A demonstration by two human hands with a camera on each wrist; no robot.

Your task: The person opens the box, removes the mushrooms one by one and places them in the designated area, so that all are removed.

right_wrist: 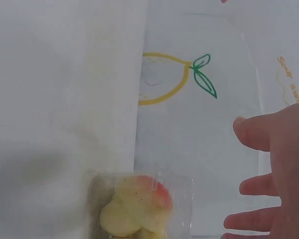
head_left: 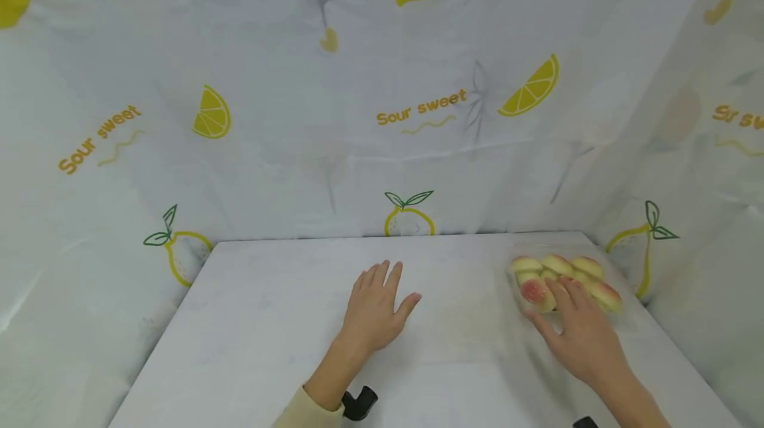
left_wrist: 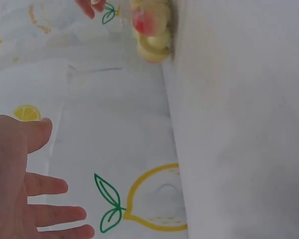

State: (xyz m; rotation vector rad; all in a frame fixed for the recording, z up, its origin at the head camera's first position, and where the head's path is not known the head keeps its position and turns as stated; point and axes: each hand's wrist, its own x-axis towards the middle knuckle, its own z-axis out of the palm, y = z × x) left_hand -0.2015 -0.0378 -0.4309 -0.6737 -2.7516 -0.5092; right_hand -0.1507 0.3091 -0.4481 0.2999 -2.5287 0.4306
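Note:
My left hand hovers above the middle of the white table, fingers straight and thumb apart, holding nothing. Toward the right, a clear plastic box contains several pale yellow fruits with red blush, which look like peaches. Over the near side of this box is my right hand, its fingers extended and thumb spread. In the head view its fingertips overlap the fruit. A gap shows between the fingers and the box in the right wrist view, so the hand appears not to grip it.
The white table ends at a pale curtain printed with lemons, which surrounds the back and both sides. Black pieces are at both wrists. The box stands close to the table's right edge.

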